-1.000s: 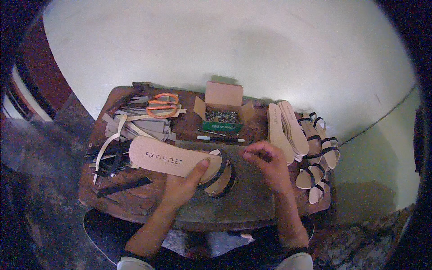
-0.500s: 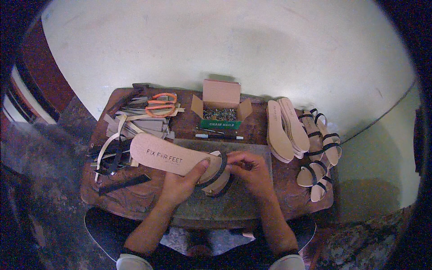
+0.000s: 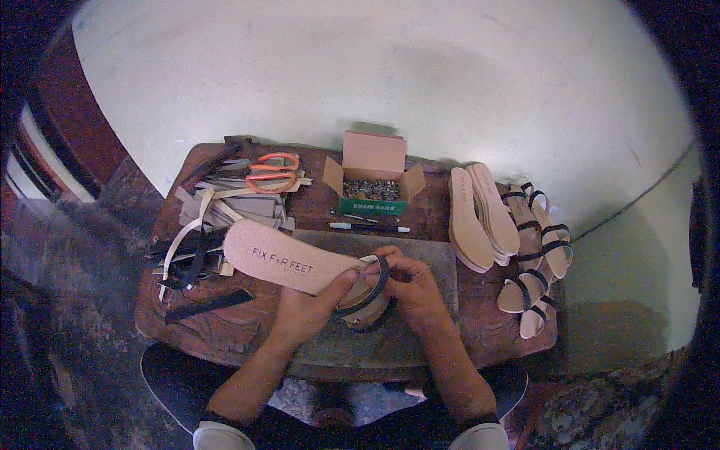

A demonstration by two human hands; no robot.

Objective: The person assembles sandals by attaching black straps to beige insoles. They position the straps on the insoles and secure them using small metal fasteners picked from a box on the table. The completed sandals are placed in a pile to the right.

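Observation:
A tan sandal sole (image 3: 281,259) with dark lettering is held above the table, its heel end pointing left and up. My left hand (image 3: 311,307) grips it around the middle, thumb on top. Across its front end runs a dark strap (image 3: 363,298) that stands up in a loop. My right hand (image 3: 416,289) pinches this strap near the sole's front right edge, its fingers bent and partly hidden. Beneath that end another tan and dark piece (image 3: 365,324) shows in part.
An open box of small nails (image 3: 371,196) stands at the back, a marker pen (image 3: 370,227) before it. Orange-handled scissors (image 3: 271,180) lie on grey strips at left, near dark straps (image 3: 196,255). Stacked soles (image 3: 471,225) and several strapped sandals (image 3: 536,244) lie at right.
My right fingers have shifted slightly left along the strap, toward the sole. My left thumb has moved closer to the strap. The whole view has shifted a little.

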